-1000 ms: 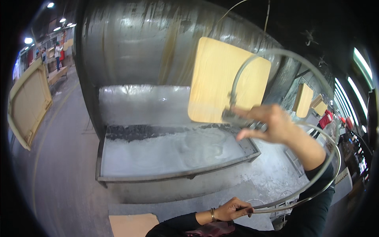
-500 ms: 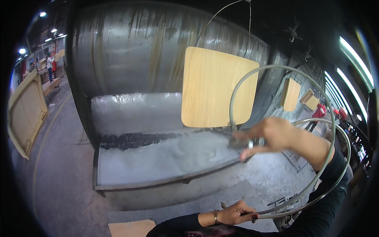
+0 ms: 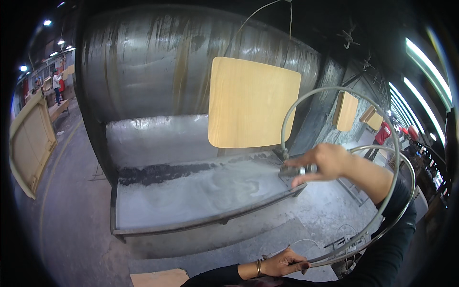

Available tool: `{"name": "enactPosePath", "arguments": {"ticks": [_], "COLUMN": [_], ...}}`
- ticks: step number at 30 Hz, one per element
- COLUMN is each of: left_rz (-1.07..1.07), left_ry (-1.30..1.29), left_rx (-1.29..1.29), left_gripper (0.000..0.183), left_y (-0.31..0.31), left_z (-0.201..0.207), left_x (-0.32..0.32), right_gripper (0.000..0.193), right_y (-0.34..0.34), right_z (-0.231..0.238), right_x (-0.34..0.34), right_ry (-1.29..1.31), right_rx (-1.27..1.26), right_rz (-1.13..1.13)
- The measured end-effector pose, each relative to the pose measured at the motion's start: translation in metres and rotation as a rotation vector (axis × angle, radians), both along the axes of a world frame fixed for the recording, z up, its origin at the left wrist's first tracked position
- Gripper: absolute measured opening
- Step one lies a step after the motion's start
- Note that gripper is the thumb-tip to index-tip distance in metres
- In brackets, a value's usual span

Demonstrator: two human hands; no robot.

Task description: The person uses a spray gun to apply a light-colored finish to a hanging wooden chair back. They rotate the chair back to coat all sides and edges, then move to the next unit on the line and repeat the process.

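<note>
A pale wooden panel (image 3: 253,103) with rounded corners hangs from thin wires in front of a streaked metal wall. Below and to its right, my right hand (image 3: 327,162) grips a spray gun (image 3: 300,170), pointing left over the trough; the fingers are slightly blurred. From the gun a grey hose (image 3: 342,88) loops up and round past my right forearm. A second, clearer hose (image 3: 412,179) curves beside it. Low in the view, my left hand (image 3: 282,263) is closed around both hoses, a bracelet at its wrist.
Under the panel runs a long trough (image 3: 220,221) with a cloudy, whitish-grey surface inside. A framed beige panel (image 3: 31,143) stands at far left. More wooden pieces (image 3: 345,111) hang at right, near a person in red (image 3: 382,134). A flat board (image 3: 160,278) lies at the bottom.
The whole view has shifted slightly, so the hanging panel now appears farther left and a little higher. The spray gun sits almost where it was, and both hands keep their holds.
</note>
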State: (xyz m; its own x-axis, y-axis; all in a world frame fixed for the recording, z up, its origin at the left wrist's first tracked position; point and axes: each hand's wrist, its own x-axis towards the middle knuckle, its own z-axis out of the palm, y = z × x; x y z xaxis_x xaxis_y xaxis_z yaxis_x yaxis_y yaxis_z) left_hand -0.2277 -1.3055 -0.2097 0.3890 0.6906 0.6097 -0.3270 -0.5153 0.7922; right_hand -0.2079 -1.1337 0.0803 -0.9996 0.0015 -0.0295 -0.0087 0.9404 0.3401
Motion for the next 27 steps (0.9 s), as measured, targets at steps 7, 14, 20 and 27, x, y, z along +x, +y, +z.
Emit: {"name": "enactPosePath", "arguments": {"ticks": [7,14,20,27], "left_rz": [0.102,-0.001,0.105,0.114], "left_ry": [-0.058,0.015,-0.069,0.035], "left_rx": [-0.032,-0.038,-0.006,0.004], "left_gripper": [0.049,0.047,0.046,0.046], "left_y": [0.008,0.038,0.062,0.106], "left_z": [0.008,-0.005,-0.004,0.003], "left_x": [-0.001,0.029,0.054,0.075], "right_gripper": [0.058,0.072,0.066,0.074], "right_y": [0.041,0.054,0.095,0.141], "right_z": [0.087,-0.004,0.037,0.037], "right_x": [-0.034,0.04,0.044,0.093], "right_ry": [0.796,0.16,0.409,0.574], "right_rx": [0.115,0.217,-0.004,0.483], "right_rz": [0.129,-0.033,0.073,0.203]}}
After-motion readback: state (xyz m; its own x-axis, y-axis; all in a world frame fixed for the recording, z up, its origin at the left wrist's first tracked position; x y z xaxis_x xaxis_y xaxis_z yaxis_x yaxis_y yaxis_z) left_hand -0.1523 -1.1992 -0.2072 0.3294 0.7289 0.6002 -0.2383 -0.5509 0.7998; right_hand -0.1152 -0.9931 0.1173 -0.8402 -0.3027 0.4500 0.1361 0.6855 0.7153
